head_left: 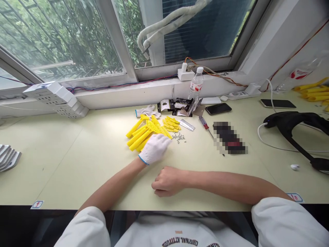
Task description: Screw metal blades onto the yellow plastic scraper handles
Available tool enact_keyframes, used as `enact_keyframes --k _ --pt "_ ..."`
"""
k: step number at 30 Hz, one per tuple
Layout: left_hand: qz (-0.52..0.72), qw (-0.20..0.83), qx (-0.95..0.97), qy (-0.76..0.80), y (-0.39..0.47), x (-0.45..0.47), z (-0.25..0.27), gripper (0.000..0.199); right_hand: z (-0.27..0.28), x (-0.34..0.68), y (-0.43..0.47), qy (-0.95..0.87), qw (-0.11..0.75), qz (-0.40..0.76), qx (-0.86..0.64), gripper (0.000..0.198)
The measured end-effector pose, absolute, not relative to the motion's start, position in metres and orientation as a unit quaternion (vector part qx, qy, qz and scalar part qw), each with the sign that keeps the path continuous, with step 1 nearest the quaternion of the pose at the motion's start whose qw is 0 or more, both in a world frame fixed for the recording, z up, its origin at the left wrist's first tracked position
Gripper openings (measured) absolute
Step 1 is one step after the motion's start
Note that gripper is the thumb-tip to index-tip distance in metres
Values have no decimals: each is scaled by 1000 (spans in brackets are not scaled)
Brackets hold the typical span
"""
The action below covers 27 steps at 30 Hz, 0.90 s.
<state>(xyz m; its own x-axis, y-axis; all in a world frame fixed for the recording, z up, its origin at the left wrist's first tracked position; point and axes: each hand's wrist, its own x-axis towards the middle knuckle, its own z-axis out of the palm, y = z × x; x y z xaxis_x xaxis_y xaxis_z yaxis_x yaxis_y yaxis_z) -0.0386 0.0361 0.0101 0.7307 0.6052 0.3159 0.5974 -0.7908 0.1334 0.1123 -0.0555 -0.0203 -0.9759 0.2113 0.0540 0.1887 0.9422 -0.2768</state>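
Note:
My left hand [156, 148], in a white knit glove with a blue cuff edge, rests over the near right side of a pile of yellow plastic handles [140, 137]. Its fingers are curled down; what they hold, if anything, is hidden. Bare, my right hand [168, 181] lies on the table in a loose fist, nearer to me, with nothing visible in it. Just beyond the glove are small yellow plastic pieces [171, 124], thin metal blades [187, 125] and a scatter of small silver screws [179, 138]. A screwdriver [205, 125] lies to their right.
Behind the handles are another white glove [148, 111] and black-and-white packaging [177, 105]. A water bottle [196, 85], a phone [218, 108], a pixelated dark object [230, 137] and a black headset [290, 127] with a white cable stand right. White boxes [58, 97] are left.

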Motion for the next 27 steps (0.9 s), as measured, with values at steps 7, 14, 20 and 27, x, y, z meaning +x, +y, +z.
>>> enact_keyframes --k 7,14,20,27 --pt "176 -57 758 626 61 -90 18 25 -21 112 -54 -982 33 154 -100 30" --pt "112 -11 761 639 67 -94 22 25 -35 113 -50 -979 109 144 -93 31" --pt "268 41 732 625 52 -93 50 19 -31 127 -14 -950 253 121 -140 40" --pt "280 402 734 471 -2 -49 24 30 24 210 89 -802 288 82 -517 31"
